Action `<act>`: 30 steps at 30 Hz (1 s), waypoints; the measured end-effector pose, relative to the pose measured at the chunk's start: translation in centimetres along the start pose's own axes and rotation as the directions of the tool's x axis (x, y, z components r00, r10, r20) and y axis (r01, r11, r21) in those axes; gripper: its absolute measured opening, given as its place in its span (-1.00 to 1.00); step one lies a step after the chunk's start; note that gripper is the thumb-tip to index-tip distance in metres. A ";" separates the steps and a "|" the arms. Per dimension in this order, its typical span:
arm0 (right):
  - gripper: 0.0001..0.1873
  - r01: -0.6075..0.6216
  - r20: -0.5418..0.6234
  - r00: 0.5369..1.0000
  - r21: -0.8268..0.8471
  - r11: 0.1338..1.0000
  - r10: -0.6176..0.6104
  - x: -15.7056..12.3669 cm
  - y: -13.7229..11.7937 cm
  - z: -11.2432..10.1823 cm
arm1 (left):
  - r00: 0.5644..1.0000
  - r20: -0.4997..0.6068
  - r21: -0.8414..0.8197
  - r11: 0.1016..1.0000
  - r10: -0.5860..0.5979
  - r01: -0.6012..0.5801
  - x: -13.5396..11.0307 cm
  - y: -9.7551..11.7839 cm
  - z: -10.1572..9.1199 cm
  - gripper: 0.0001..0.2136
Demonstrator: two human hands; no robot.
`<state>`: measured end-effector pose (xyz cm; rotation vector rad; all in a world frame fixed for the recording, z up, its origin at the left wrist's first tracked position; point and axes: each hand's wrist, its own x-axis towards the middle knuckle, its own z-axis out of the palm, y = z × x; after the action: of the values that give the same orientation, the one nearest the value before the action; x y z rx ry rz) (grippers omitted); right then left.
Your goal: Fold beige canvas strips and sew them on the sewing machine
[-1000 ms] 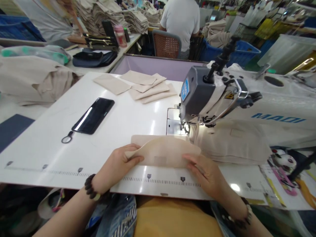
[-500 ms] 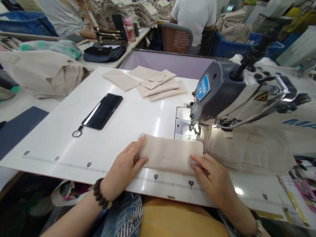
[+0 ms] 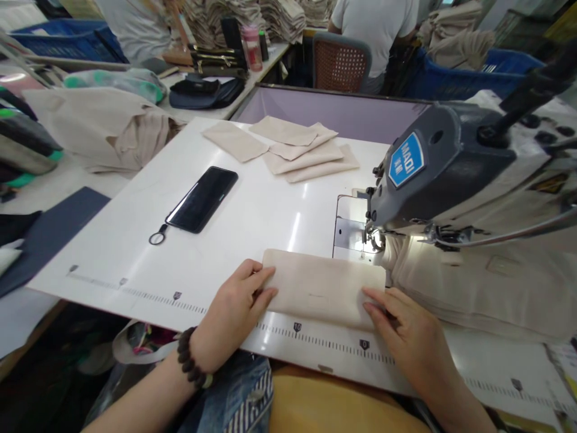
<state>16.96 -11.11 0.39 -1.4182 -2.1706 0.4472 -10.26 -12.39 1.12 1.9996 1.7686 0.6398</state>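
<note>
A beige fabric piece (image 3: 320, 285), rectangular with a short line marked near its middle, lies flat at the front of the white sewing table. My left hand (image 3: 234, 313) pinches its left end between thumb and fingers. At the opposite end, my right hand (image 3: 406, 331) grips the right edge the same way. Just behind the piece is the needle area of a sewing machine (image 3: 424, 174), its lamp lit. To the right, under the machine arm, rests a stack of larger beige fabric (image 3: 487, 282).
Several loose beige pieces (image 3: 283, 144) lie at the back of the table (image 3: 265, 210). A black phone (image 3: 202, 198) with a ring strap is on the left. Beyond are a bundle of beige cloth (image 3: 103, 126), a brown chair (image 3: 340, 65) and a seated person (image 3: 376, 30).
The camera view has turned slightly left, so the scene appears shifted right. Both hands keep hold of the fabric piece, which stays in nearly the same place on the table.
</note>
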 end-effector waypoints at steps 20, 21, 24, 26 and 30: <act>-0.77 -0.087 0.054 0.995 0.009 0.996 0.087 0.4 -0.6 -0.2 | 0.999 0.034 0.079 0.997 -0.005 0.002 0.6 -0.4 -0.1 -0.69; -0.77 -0.098 0.060 0.994 0.011 0.995 0.097 0.5 -0.7 -0.3 | 1.000 0.022 0.089 0.996 0.007 -0.009 0.7 -0.4 -0.1 -0.69; -0.78 -0.126 0.079 0.989 0.014 0.992 0.124 0.6 -0.8 -0.5 | 0.999 -0.011 0.114 0.993 0.045 -0.044 0.8 -0.5 0.0 -0.69; -0.78 -0.139 0.090 0.987 0.015 0.990 0.137 0.7 -0.8 -0.5 | 0.998 -0.016 0.125 0.990 0.060 -0.058 0.8 -0.5 0.1 -0.70; -0.77 -0.158 0.088 0.984 0.040 0.987 0.154 0.6 -0.6 -0.4 | 0.998 -0.013 0.150 0.987 0.058 -0.056 0.7 -0.8 0.2 -0.70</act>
<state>16.49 -10.78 1.16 -1.5765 -2.1080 0.6212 -10.67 -11.61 0.54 2.1569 1.8241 0.5583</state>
